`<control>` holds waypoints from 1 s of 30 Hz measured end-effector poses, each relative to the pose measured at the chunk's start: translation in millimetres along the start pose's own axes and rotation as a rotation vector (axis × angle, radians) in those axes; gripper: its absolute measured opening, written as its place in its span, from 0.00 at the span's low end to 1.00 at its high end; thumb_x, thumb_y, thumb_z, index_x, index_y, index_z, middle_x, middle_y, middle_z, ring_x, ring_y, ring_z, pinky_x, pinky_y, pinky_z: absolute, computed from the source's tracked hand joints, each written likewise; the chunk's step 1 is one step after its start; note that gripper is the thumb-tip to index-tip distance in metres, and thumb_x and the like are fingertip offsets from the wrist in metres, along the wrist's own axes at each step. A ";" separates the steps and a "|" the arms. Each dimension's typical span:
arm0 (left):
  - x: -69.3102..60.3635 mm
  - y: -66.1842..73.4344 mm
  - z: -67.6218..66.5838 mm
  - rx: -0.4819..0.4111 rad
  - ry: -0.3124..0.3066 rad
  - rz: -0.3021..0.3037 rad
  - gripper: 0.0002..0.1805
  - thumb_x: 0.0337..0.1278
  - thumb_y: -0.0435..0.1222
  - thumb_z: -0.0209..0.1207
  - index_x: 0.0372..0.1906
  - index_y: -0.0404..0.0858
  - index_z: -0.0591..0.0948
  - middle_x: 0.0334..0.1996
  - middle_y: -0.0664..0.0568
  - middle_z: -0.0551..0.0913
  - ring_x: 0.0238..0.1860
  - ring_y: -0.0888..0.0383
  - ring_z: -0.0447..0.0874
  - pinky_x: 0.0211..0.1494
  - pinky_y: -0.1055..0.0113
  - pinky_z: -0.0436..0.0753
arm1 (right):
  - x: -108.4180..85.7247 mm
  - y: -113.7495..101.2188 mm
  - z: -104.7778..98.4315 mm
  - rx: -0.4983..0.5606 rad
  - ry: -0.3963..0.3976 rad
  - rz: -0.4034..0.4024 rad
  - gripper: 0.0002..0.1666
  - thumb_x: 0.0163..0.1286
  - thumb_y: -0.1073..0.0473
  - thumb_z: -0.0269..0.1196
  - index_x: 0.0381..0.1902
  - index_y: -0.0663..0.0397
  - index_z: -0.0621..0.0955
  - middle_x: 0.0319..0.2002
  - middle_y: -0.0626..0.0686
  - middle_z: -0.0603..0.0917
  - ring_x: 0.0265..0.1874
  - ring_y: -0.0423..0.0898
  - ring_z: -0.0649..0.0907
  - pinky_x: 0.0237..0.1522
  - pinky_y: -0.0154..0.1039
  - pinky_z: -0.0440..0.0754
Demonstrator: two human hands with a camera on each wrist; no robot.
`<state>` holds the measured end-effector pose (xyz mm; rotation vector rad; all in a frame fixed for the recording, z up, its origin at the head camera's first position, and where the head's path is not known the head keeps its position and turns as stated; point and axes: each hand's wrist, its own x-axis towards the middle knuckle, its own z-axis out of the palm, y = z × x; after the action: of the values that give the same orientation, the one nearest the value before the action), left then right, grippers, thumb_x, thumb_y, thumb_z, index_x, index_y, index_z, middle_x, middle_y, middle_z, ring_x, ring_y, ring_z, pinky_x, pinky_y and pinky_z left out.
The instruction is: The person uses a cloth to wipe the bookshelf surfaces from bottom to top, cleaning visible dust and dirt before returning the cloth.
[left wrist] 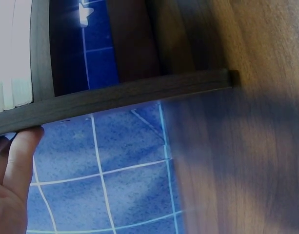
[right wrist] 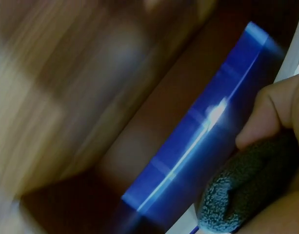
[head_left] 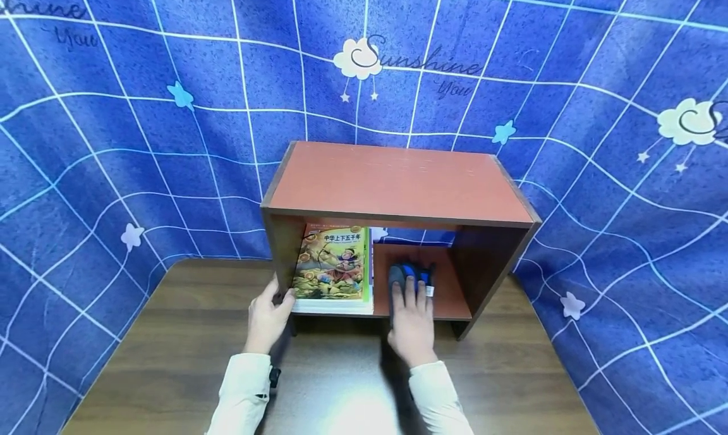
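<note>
Blue gridded fabric [head_left: 216, 68] printed with clouds and stars hangs behind a wood-grain table [head_left: 188, 334], where a reddish-topped shelf unit [head_left: 398, 182] stands toward the far edge. My left hand [head_left: 266, 315] grips the front edge of its left side panel, fingers along the outer face. My right hand [head_left: 412, 330] reaches inside, thumb and fingers clamped on a dark-grey and blue cloth item [head_left: 400, 274] on the shelf board, right of the middle. Beside it, against the left panel, lies a stack of books, topped by an illustrated Chinese book [head_left: 334, 270], cover up.
</note>
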<state>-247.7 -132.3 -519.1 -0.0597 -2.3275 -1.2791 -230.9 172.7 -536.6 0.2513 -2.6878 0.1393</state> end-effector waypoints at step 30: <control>1.2 -3.1 -1.0 0.002 -0.032 -0.004 0.25 0.63 0.41 0.62 0.66 0.44 0.79 0.47 0.36 0.86 0.46 0.35 0.85 0.50 0.42 0.77 | -7.9 101.6 -103.0 0.544 0.777 0.422 0.15 0.65 0.64 0.68 0.45 0.68 0.78 0.35 0.61 0.83 0.32 0.51 0.83 0.41 0.26 0.72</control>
<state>-249.2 -135.1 -520.6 -0.0755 -2.3569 -1.2871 -201.4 287.5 -453.2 -0.1904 -1.8426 0.8972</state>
